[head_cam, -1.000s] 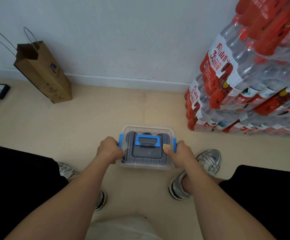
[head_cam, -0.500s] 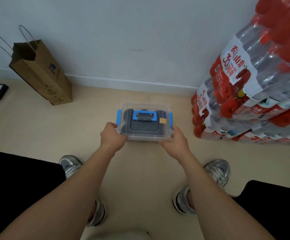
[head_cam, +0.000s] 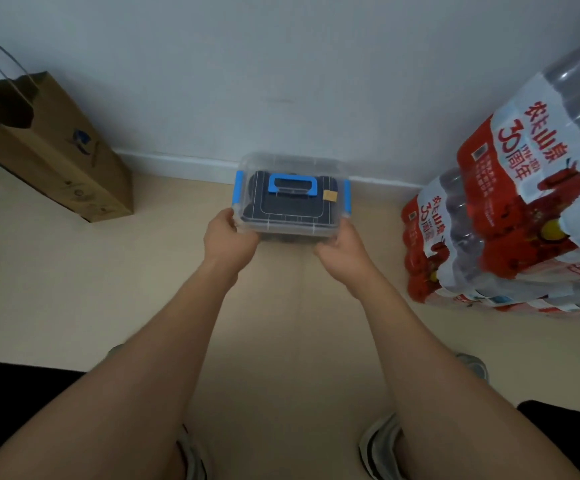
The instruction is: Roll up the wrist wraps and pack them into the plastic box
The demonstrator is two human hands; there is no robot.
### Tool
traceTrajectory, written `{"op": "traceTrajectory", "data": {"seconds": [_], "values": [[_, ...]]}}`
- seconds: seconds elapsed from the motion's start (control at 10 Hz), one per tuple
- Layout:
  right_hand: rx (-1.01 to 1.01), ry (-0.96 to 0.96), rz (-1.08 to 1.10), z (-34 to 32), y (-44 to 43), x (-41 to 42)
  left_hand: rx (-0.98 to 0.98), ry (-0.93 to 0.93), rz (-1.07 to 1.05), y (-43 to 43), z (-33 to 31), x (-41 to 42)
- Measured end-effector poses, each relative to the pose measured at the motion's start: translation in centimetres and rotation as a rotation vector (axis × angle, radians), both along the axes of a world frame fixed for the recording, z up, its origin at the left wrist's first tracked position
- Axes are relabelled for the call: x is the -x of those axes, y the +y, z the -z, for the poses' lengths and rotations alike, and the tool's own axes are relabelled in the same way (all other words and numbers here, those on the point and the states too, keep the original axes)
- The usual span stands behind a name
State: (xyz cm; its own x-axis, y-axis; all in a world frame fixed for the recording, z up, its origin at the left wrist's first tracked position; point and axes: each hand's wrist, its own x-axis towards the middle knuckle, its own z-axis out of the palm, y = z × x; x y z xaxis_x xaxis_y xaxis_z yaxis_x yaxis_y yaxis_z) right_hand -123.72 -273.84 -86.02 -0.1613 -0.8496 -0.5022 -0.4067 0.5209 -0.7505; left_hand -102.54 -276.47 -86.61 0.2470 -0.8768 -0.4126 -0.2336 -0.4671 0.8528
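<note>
The clear plastic box with a blue carry handle and blue side clips, lid on and dark rolled wrist wraps showing through it, sits near the white skirting, between both outstretched arms. The left hand grips its near left corner; the right hand grips the near right corner. A brown paper bag stands left; shrink-wrapped water bottle packs stack right, on the beige floor.

This is looking like a bare corner of a home or a storeroom: a pale wall is meeting a beige floor at a white skirting board, a brown paper bag is leaning beside the wall, and shrink-wrapped packs of bottled water are standing stacked on the floor.
</note>
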Motion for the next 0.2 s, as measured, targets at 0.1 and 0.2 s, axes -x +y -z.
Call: {"op": "traceTrajectory", "data": {"seconds": [0.1,0.2], "values": [[-0.125,0.059,-0.141,-1.2,-1.0,0.9,-0.028,-0.054,0.155,0.2,-0.8,0.1],[-0.093,0.209,-0.172,-3.9,-1.7,1.5,-0.101,-0.25,0.339,1.2,-2.5,1.1]]}}
